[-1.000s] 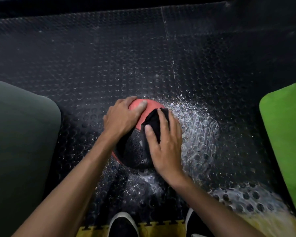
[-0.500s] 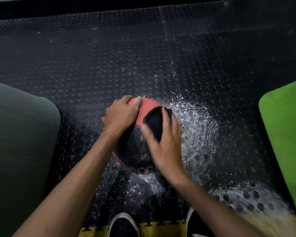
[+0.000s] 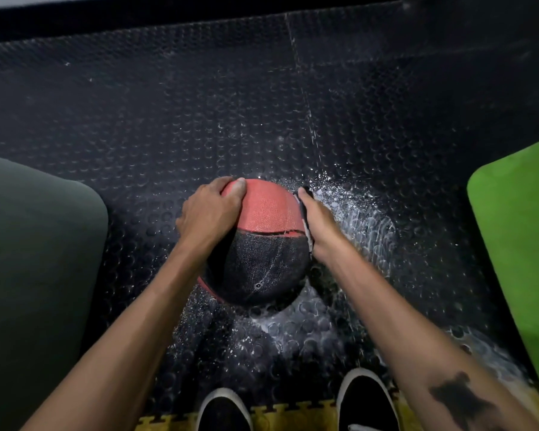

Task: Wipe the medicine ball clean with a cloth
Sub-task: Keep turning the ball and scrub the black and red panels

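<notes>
The medicine ball point(image 3: 263, 241) sits on the black studded rubber floor point(image 3: 199, 104), in the middle of the view, just ahead of the person's feet. Its far half is red and pebbled, its near half black and textured, with a thin curved seam between the two colours and a small valve hole low on the black part.

The left hand point(image 3: 209, 213) lies on the ball's upper left side, fingers curled round the curve and the thumb laid on the red surface near the top. The right hand point(image 3: 319, 225) is pressed flat against the ball's right side, fingers straight and together, pointing away from the person. Between that palm and the ball a dark cloth point(image 3: 305, 223) is trapped; only a thin edge of it shows, so how much of it lies under the hand is hard to tell.

The floor to the right of the ball and in front of it is wet, with white foamy streaks point(image 3: 364, 225) fanning outward. A dark grey mat point(image 3: 35, 259) lies at the left edge and a bright green mat point(image 3: 520, 237) at the right. Two black shoes with white soles, left point(image 3: 223, 412) and right point(image 3: 366, 399), stand at the bottom edge beside a strip of yellow interlocking tile point(image 3: 290, 415). The right forearm bears a dark tattoo point(image 3: 461, 396)
</notes>
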